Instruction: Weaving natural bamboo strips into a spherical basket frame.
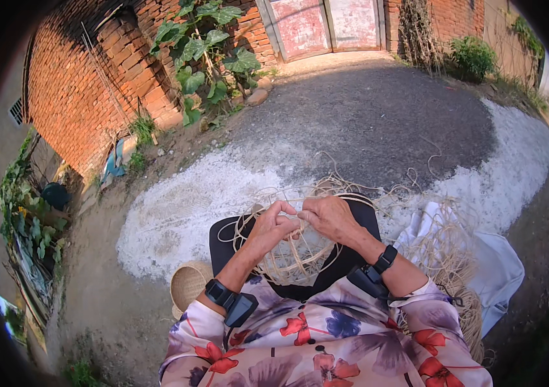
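On my lap rests an openwork basket (pixel 297 264), loosely woven from thin pale strands, with loose ends sticking out around its rim. My left hand (pixel 273 227) is over its left side, with thumb and fingers pinched together on a pale weaving strand. Close beside it, almost touching, my right hand (pixel 329 218) pinches a strand near the middle of the rim. The fingers partly cover the spot where the strands meet, so I cannot see how they cross there.
A large tangled heap of pale strands (pixel 442 258) lies to my right beside a white cloth sack (pixel 497 267). At my left stands a small woven basket (pixel 187 287). Ahead are white-patched ground, a brick wall (pixel 74 97), leafy vines (pixel 207 48) and a faded double door (pixel 326 26).
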`<state>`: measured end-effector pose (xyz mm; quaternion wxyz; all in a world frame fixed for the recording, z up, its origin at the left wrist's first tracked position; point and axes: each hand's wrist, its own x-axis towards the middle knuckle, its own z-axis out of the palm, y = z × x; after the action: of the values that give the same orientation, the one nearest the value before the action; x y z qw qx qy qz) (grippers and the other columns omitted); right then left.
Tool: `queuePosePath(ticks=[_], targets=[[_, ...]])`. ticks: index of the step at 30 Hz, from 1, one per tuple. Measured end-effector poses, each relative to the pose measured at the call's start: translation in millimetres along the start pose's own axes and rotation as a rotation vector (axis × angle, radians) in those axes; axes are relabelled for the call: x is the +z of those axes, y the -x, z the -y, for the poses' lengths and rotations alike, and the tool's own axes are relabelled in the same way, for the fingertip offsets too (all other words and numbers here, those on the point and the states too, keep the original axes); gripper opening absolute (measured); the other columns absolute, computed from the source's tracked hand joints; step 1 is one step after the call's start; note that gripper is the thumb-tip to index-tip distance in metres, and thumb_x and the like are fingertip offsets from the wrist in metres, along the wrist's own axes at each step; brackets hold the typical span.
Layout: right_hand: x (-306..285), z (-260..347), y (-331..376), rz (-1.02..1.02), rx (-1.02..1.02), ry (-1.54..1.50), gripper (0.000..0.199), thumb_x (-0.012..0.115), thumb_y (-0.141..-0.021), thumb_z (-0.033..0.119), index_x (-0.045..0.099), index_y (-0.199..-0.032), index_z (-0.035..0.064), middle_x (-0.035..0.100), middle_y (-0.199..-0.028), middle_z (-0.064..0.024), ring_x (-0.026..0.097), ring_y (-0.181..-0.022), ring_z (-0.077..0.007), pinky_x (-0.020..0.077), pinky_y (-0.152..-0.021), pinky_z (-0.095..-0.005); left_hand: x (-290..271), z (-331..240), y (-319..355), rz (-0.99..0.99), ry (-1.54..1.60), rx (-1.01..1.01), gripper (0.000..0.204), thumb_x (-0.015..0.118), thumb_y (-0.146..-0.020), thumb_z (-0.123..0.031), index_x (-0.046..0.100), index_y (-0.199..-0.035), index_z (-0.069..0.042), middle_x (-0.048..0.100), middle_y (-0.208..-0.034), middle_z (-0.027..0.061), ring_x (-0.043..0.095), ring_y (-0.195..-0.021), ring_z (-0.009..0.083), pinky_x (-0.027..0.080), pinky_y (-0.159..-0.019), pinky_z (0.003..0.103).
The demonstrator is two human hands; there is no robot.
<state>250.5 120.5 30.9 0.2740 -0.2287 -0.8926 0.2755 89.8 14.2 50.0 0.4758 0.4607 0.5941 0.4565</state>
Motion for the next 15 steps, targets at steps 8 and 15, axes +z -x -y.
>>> queuePosePath(ticks=[8,15], targets=[[4,1,5,-0.085,0.097,-0.053,0.019,0.058,-0.084,0.024,0.063,-0.077,0.0076,0.060,-0.065,-0.0180,0.061,-0.066,-0.0374,0.0460,-0.060,-0.0469,5,-6,-18,-0.044,-0.291,-0.089,0.016,0.067,-0.084,-0.014,0.059,-0.090,-0.001,0.063,-0.072,0.0038,0.059,-0.060,0.0094,0.045,-0.055,0.024],[-9,4,14,-0.105,0.108,-0.099,0.021,0.063,-0.082,0.027,0.063,-0.086,0.0066,0.059,-0.063,-0.0138,0.059,-0.060,-0.0315,0.0434,-0.056,-0.0404,12,-1,-15,-0.081,-0.325,-0.007,0.015,0.064,-0.086,-0.014,0.063,-0.082,0.000,0.062,-0.068,0.0022,0.058,-0.056,0.0085,0.045,-0.053,0.023]])
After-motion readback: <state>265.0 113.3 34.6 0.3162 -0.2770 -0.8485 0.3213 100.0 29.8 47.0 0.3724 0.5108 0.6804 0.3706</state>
